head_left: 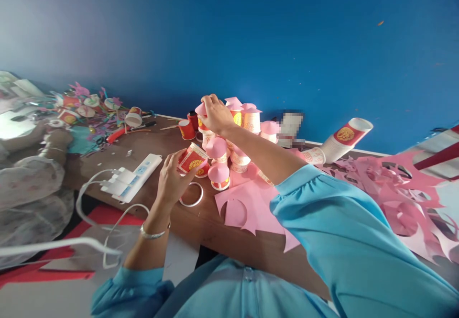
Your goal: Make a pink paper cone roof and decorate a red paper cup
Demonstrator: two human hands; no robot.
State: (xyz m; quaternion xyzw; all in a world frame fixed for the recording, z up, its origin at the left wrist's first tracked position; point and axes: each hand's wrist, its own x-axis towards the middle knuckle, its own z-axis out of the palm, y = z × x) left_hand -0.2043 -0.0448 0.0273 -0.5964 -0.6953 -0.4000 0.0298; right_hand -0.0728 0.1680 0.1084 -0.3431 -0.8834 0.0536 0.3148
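Observation:
My left hand (169,176) is closed around a red and gold paper cup (195,160), tilted above the table. Farther back, my right hand (217,114) grips a pink paper cone (201,109) on top of one of the clustered cups. Several cups stand there close together, each with a pink paper top, such as the near cup with a pink cone (219,173). My right forearm hides part of this cluster. On the table below the held cup lies a white ring (193,195).
A white power strip (139,177) with plugged cables lies at left. Pink paper sheets (261,203) and cut scraps (398,198) spread rightward. Stacked paper cups (346,138) lean near the blue wall. Another person's arm (57,148) is at far left, near craft clutter (93,112).

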